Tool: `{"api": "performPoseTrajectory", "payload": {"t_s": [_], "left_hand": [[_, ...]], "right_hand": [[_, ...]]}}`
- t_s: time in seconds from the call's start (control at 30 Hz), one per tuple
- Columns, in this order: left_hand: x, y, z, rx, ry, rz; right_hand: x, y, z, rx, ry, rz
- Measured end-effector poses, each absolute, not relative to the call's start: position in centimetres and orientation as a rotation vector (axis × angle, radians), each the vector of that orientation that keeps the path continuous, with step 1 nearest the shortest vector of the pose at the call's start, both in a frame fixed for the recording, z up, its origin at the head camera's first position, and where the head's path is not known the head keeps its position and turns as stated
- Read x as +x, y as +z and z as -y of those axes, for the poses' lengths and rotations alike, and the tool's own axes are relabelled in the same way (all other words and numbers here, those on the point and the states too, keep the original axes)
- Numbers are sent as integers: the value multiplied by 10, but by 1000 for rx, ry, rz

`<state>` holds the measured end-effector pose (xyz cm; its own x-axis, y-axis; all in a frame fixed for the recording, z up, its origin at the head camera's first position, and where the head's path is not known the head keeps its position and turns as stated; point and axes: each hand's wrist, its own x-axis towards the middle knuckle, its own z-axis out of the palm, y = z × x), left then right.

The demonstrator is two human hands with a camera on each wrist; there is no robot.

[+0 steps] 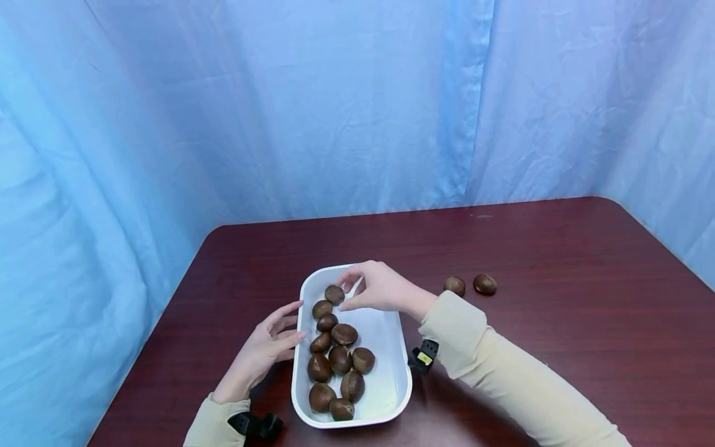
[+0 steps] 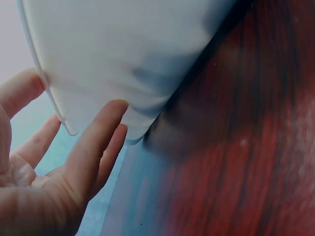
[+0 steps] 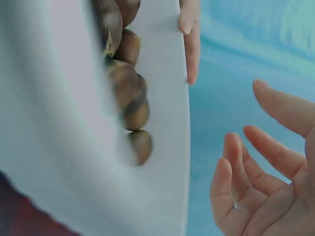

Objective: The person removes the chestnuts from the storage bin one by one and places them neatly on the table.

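Behind, blue curtains border the table. A relaxed left hand touches the tray; a loose-fingered right hand hides one corner.

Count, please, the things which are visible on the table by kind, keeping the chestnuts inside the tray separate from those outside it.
Chestnuts inside the white tray: 11
Loose chestnuts on the table: 2
The white tray itself: 1
Total: 14
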<state>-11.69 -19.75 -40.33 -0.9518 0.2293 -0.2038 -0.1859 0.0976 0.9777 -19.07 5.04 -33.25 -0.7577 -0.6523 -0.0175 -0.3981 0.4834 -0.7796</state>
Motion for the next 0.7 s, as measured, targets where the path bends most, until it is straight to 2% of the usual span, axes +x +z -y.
{"api": "performPoseTrajectory", "payload": {"t_s": [0.27,0.7], "left_hand": [[-118,-402,199,44,1905,-2089],[-117,-404,200,57,1913,-2070]], "right_hand": [[-189,-320,-29,-891,-1171,-2400],[-188,-357,-13,-849,-1083,-2379]]}}
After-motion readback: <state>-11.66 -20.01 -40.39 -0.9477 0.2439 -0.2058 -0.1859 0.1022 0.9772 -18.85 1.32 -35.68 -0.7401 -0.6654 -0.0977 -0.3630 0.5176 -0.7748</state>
